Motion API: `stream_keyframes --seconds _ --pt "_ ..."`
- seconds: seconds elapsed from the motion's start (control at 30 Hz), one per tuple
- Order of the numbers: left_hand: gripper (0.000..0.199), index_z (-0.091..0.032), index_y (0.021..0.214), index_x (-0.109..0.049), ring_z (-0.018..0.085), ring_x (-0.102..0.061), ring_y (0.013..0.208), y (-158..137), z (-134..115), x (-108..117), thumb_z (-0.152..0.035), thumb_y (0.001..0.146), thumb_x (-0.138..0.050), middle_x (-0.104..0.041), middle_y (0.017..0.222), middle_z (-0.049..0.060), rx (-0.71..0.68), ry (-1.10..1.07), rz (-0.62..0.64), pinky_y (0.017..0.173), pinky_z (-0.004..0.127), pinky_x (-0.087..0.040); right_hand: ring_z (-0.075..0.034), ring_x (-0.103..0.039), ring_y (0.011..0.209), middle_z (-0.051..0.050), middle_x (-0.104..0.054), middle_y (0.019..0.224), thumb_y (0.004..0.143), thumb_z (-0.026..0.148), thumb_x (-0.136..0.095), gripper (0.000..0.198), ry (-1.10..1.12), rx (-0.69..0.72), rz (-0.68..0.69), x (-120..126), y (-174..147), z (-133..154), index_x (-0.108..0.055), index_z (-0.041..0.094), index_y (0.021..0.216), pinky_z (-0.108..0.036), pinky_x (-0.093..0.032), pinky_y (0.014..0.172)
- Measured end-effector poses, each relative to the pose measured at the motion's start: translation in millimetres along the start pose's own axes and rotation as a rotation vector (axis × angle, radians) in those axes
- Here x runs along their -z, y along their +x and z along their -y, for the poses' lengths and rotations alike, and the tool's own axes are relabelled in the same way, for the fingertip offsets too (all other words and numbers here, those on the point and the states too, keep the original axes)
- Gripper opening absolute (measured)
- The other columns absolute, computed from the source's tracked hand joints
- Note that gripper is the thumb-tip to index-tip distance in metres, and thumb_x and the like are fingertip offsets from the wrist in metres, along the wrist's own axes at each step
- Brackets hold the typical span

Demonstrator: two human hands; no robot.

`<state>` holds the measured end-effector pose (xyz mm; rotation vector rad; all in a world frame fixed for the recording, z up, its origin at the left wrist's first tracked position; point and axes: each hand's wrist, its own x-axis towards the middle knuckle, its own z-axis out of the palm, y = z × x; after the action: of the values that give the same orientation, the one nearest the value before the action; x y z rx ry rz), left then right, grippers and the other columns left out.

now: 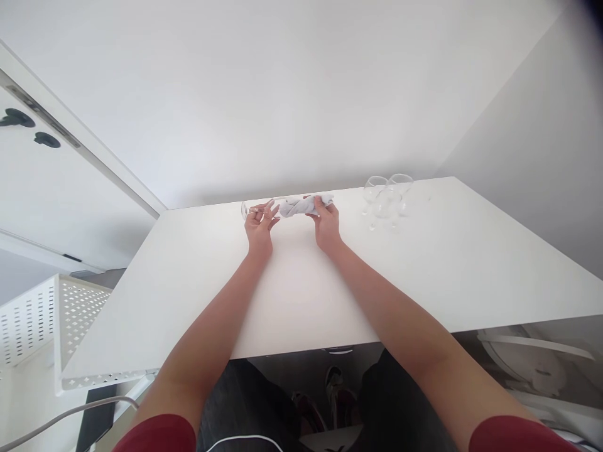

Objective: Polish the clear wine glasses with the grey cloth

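Observation:
A clear stemmed glass (pixel 244 210) lies sideways in my left hand (pixel 259 229), its round foot pointing left. The fingers of that hand are closed around it near the stem and bowl. From the bowl's side a white twisted cloth (pixel 299 206) stretches to the right. My right hand (pixel 326 225) grips the cloth's right end between thumb and fingers. Whether the cloth's left end sits inside the bowl or only against it, I cannot tell. Both hands are over the far part of the white table (pixel 292 301).
Several clear stemmed glasses (pixel 400 182) stand together at the table's back right. A plain wall (pixel 292 94) rises behind the table. To the left are a door with dark handles (pixel 19 117) and a white perforated rack (pixel 85 307). A cable (pixel 70 414) runs at the lower left.

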<state>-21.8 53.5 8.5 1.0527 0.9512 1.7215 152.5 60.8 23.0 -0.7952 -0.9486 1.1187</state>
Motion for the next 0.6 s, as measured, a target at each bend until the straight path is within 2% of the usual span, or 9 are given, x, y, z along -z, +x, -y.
stream_keyframes --seconds 0.13,0.27,0.33,0.43,0.5,0.53,0.6 --pt "0.040 -0.024 0.109 -0.061 0.028 -0.072 0.124 0.2 -0.6 1.1 -0.053 0.088 -0.078 -0.066 0.146 0.013 -0.013 -0.003 -0.013 0.089 0.034 -0.060 -0.026 -0.065 0.102 -0.009 -0.070 0.101 0.086 0.056 -0.065 0.034 0.034 0.034 -0.067 2.8 2.7 -1.7 -0.066 0.023 0.094 -0.039 -0.053 0.083" --pt "0.038 -0.025 0.110 -0.062 0.029 -0.071 0.127 0.7 -1.0 2.8 -0.052 0.088 -0.078 -0.065 0.148 0.012 -0.047 0.005 -0.031 0.091 0.035 -0.060 -0.020 -0.059 0.080 -0.002 -0.059 0.078 0.083 0.044 -0.067 0.021 0.049 0.054 -0.187 8.0 8.6 -2.9 -0.058 0.025 0.086 -0.036 -0.052 0.074" --pt "0.037 -0.025 0.109 -0.063 0.030 -0.070 0.128 -0.1 -2.0 1.3 -0.052 0.088 -0.078 -0.065 0.148 0.012 -0.064 0.007 -0.029 0.093 0.037 -0.060 -0.017 -0.053 0.071 0.002 -0.054 0.073 0.082 0.044 -0.071 0.024 0.010 0.024 -0.138 5.9 6.9 -2.2 -0.057 0.027 0.091 -0.032 -0.049 0.067" --pt "0.037 -0.023 0.105 -0.065 0.032 -0.071 0.126 -3.8 -5.1 -5.0 -0.050 0.086 -0.082 -0.067 0.145 0.014 -0.115 0.019 -0.015 0.095 0.041 -0.060 -0.015 -0.051 0.067 0.004 -0.054 0.074 0.080 0.051 -0.077 0.035 -0.053 -0.044 0.083 -4.0 -2.4 -1.7 -0.061 0.027 0.101 -0.029 -0.046 0.062" --pt "0.038 -0.022 0.103 -0.066 0.033 -0.072 0.125 -7.3 -7.3 -10.2 -0.046 0.082 -0.086 -0.069 0.140 0.015 -0.155 0.027 0.005 0.098 0.045 -0.059 -0.014 -0.050 0.066 0.003 -0.054 0.072 0.078 0.055 -0.081 0.039 -0.090 -0.095 0.195 -10.7 -8.6 -2.3 -0.064 0.024 0.094 -0.029 -0.044 0.062" --pt "0.038 -0.021 0.103 -0.067 0.032 -0.072 0.124 -8.9 -8.0 -12.4 -0.044 0.081 -0.087 -0.070 0.139 0.015 -0.168 0.028 0.019 0.100 0.046 -0.059 -0.013 -0.049 0.066 0.003 -0.053 0.070 0.076 0.057 -0.082 0.041 -0.095 -0.118 0.212 -12.9 -10.3 -2.8 -0.063 0.023 0.087 -0.029 -0.044 0.061" --pt "0.038 -0.022 0.102 -0.068 0.031 -0.072 0.124 -10.9 -7.7 -14.8 -0.042 0.078 -0.090 -0.070 0.139 0.014 -0.165 0.035 0.075 0.103 0.048 -0.059 -0.013 -0.048 0.064 0.003 -0.053 0.068 0.072 0.059 -0.085 0.045 -0.053 -0.144 0.163 -13.2 -9.7 -3.6 -0.059 0.022 0.077 -0.029 -0.043 0.060"
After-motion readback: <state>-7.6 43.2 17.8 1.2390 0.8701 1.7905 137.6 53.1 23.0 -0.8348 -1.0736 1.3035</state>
